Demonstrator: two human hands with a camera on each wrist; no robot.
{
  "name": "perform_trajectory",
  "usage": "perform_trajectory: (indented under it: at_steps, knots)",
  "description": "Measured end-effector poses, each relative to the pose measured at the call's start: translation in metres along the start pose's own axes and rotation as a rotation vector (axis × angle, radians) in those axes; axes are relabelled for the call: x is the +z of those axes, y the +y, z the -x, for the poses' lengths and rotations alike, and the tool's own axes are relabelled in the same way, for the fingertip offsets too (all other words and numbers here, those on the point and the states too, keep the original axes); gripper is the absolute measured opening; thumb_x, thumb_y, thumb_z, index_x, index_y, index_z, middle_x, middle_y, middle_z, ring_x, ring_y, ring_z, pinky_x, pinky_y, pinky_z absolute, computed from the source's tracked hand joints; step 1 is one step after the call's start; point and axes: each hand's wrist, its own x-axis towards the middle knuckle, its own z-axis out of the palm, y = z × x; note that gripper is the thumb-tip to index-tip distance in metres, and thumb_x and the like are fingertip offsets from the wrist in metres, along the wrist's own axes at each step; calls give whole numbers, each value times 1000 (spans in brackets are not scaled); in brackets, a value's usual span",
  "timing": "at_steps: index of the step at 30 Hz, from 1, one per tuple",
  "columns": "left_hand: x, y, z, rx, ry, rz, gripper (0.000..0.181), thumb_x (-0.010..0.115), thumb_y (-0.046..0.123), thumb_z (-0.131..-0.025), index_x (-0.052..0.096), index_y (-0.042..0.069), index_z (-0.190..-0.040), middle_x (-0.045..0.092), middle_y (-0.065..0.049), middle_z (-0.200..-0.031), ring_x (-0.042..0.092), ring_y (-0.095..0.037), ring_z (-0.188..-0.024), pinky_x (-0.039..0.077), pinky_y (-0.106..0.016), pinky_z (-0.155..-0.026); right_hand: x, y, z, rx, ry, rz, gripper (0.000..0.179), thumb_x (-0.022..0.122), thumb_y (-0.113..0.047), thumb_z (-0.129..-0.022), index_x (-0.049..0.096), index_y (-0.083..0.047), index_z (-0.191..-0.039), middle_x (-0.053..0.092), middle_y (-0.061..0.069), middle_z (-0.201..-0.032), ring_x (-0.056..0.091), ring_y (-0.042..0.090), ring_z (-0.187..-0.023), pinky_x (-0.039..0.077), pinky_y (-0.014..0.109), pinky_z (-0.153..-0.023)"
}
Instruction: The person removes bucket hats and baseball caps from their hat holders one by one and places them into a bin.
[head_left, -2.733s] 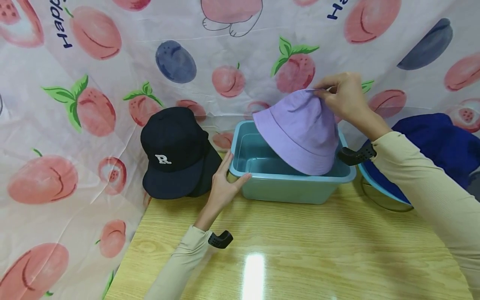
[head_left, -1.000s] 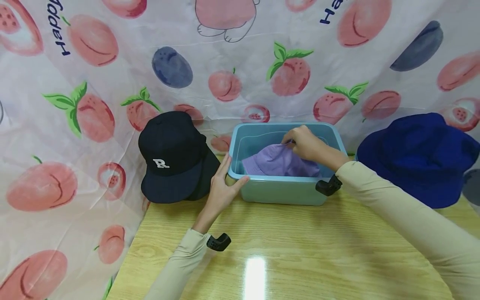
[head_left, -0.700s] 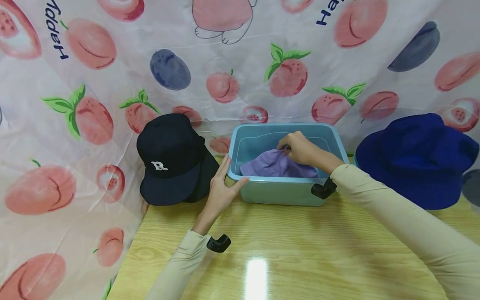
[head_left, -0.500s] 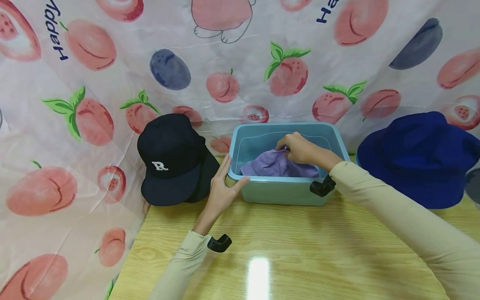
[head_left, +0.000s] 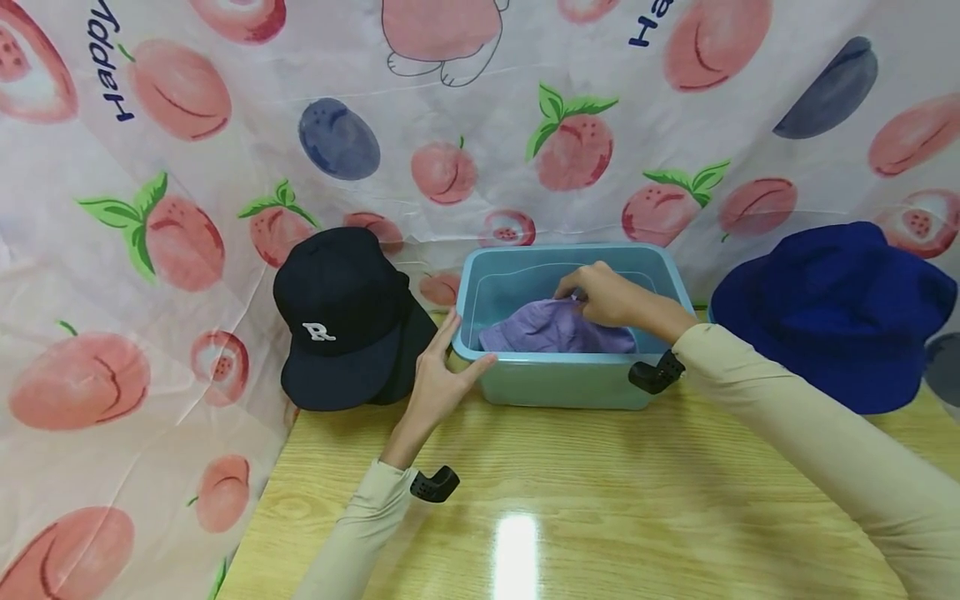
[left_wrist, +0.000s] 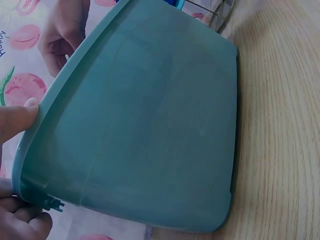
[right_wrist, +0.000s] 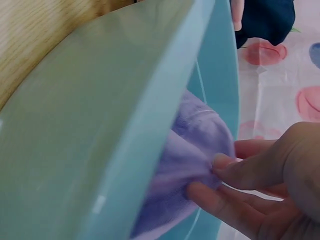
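Inside the blue-green plastic bin [head_left: 566, 383] sits a purple bucket hat [head_left: 534, 327], crumpled low between the walls. My right hand [head_left: 603, 296] reaches over the front rim and pinches the crown. In the right wrist view, thumb and fingers of the right hand [right_wrist: 265, 180] gather a fold of the purple fabric [right_wrist: 187, 150]. My left hand [head_left: 438, 379] holds the bin's near-left corner, thumb on the front rim and fingers along the left side. The left wrist view shows its thumb [left_wrist: 20, 117] on the rim and curled fingers [left_wrist: 22, 217] below the corner.
Dark caps, the front one with a white R [head_left: 337, 321], stand left of the bin. To the right, a navy bucket hat [head_left: 840, 312] rests on a light-blue-rimmed holder. Behind the wood-grain table [head_left: 600, 492] hangs a fruit-print cloth [head_left: 450, 100].
My right hand has lowered the purple bucket hat from above the bin down into it, then stayed almost still. The left hand keeps its place at the corner.
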Motion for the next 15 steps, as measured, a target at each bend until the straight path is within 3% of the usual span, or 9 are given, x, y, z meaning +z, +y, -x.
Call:
perform_trajectory:
  at_steps: [6, 15]
  knots:
    - [-2, -1, 0, 34, 17, 33, 82, 75, 39, -80, 36, 7, -145, 25, 11, -152, 26, -10, -138, 32, -39, -106, -14, -3, 4, 27, -7, -57, 37, 53, 18, -79, 68, 4, -109, 65, 21, -109, 66, 32, -90, 54, 38, -67]
    - [3, -1, -1, 9, 14, 4, 83, 73, 41, -81, 35, 6, -146, 25, 9, -152, 26, -9, -138, 32, -33, -107, -36, -7, 19, 52, 37, -47, 29, 64, 6, -84, 68, 0, -112, 65, 16, -112, 65, 30, -94, 54, 41, -70]
